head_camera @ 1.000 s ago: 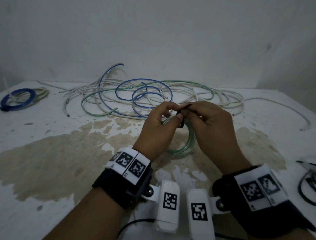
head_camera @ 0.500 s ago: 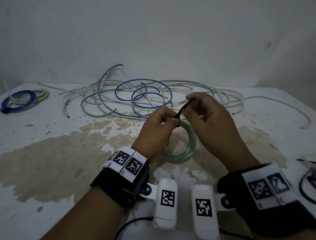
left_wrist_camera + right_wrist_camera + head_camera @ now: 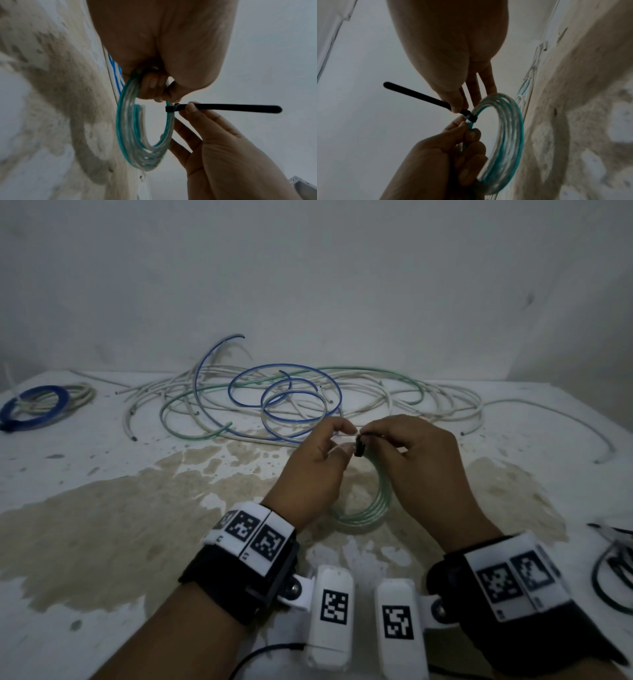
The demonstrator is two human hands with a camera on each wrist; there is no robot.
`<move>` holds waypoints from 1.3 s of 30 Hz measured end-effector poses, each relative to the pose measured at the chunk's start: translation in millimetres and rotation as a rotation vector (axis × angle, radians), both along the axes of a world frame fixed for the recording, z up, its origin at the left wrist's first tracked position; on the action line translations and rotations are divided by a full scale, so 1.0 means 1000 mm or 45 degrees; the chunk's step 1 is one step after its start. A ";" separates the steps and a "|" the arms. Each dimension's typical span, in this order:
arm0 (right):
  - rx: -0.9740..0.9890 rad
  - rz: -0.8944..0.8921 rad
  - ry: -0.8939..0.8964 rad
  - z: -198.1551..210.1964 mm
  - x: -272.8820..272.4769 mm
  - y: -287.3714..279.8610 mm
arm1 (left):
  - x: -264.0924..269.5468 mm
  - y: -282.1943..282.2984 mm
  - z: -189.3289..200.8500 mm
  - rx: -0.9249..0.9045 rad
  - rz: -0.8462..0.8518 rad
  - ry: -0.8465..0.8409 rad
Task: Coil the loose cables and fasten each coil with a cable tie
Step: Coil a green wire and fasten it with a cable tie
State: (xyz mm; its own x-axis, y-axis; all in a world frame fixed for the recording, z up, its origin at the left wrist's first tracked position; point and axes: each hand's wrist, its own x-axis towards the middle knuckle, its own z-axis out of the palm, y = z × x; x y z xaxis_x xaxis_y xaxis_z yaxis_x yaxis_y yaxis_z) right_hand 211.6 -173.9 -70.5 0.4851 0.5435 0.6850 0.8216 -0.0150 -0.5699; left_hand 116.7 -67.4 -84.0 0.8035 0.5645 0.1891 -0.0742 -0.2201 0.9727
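So you've got the green-and-clear coil up off the tabletop, hanging between both hands right over the big brown stain. Your left hand has its fingers curled around the top of the coil, pinching the strands together. The black cable tie is already looped around the coil just beside that grip, with its long tail sticking straight out to the side. Your right hand pinches the tie right at the loop with thumb and forefinger; the other fingers are stretched out loose behind the coil. Farther back on the tabletop there's the tangle of loose cables, white, blue and green. Off at the far left sits a blue coil beside a pale coil.
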 end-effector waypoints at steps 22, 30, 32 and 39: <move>0.000 0.011 0.319 0.004 -0.005 -0.001 | -0.005 -0.011 0.011 -0.350 -0.064 -0.050; 0.024 0.078 0.315 0.017 -0.012 0.007 | -0.014 -0.005 0.020 -0.082 0.007 -0.045; 0.003 0.114 0.255 0.024 -0.017 0.011 | -0.021 -0.001 0.024 -0.080 0.020 -0.063; -0.059 0.204 -0.311 0.034 -0.052 0.043 | -0.058 0.021 0.025 -0.037 0.224 -0.102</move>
